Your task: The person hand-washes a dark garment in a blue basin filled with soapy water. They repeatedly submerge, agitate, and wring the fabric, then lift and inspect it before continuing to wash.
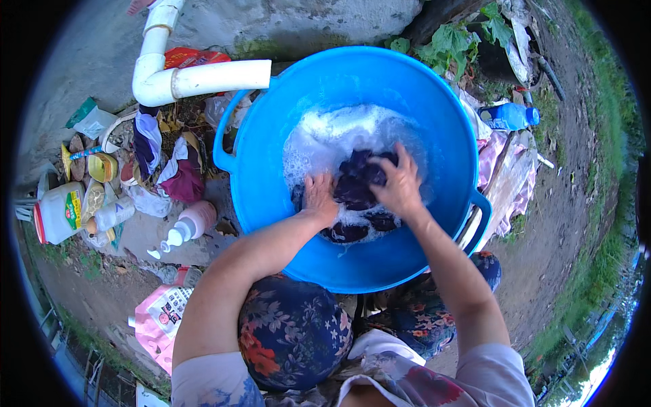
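A large blue plastic tub [268, 156] stands before my knees, with foamy water [339, 125] in its bottom. Bunched in the suds lies a dark purple, soaked cloth [354, 186], whose exact kind I cannot make out. My left hand [321, 197] bears down on its left side, fingers close together and bent into the wet fabric. On the right side, my right hand [399, 182] grips a raised fold between thumb and fingers. Foam and fabric partly hide the fingertips of both hands.
A white drain pipe [220, 78] ends over the tub's upper left rim. Left of the tub are a pump bottle [190, 224], a white jug [60, 211] and a pink bag [159, 322]. A blue bottle [508, 117] lies at the right, above pinkish cloth [519, 180].
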`<state>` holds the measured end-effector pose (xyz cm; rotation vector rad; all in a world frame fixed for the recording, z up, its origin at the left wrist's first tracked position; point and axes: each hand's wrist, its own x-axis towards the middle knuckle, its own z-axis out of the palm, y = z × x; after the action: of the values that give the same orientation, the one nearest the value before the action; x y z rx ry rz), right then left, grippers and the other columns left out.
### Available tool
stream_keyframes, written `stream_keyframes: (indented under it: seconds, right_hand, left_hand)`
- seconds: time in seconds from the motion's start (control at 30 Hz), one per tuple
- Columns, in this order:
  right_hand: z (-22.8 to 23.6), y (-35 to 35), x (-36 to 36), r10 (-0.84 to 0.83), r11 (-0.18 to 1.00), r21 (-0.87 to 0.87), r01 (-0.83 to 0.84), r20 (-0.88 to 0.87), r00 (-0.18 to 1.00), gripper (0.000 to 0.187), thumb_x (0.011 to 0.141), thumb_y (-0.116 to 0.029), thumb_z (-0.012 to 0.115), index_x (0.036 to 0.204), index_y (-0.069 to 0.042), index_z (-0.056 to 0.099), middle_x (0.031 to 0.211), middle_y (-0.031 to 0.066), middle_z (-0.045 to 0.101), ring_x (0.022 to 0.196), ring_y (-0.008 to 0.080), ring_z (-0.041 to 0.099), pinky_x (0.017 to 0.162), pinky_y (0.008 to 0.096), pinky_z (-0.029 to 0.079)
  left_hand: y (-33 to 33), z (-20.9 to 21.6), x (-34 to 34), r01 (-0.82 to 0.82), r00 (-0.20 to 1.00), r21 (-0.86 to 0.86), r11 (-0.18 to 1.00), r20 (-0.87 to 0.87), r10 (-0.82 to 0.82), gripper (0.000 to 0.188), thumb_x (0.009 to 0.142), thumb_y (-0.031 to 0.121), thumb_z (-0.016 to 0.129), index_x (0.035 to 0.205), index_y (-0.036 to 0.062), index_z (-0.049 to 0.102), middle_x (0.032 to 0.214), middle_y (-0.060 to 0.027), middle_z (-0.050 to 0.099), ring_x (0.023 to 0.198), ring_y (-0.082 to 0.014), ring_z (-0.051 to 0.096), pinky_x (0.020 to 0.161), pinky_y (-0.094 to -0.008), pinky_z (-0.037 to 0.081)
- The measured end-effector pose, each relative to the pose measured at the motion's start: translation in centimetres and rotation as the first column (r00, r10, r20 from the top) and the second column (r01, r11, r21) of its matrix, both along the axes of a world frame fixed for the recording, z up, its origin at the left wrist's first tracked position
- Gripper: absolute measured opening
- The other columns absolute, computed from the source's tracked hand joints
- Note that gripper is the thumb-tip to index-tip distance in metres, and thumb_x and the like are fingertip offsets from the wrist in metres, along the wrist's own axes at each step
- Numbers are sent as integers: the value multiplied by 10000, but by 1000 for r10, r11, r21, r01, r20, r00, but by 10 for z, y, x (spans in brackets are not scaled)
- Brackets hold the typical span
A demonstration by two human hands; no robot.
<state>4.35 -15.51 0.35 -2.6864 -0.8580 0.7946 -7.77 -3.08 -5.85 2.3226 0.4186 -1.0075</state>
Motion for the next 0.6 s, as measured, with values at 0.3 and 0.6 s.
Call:
stream_keyframes:
  seconds: [0.3,0.6]
  right_hand:
    - [-82,103,2,-177,972,188,140,201,963,451,668,-408,770,1034,-180,638,1187,177,540,1118,373,479,910,505,410]
    - [-2,2,6,72,993,92,-72,-6,997,610,694,-487,745,1236,-268,571,1447,245,251,1338,442,220,997,622,304]
  left_hand:
    - [-14,9,14,549,835,309,776,-207,-509,600,913,452,340,1363,68,443,1494,-150,263,1402,-361,114,1108,-574,-25]
    - [-9,-13,-6,-259,954,-7,966,158,256,618,799,181,513,1383,48,361,1439,-173,263,1356,-345,167,1114,-449,117]
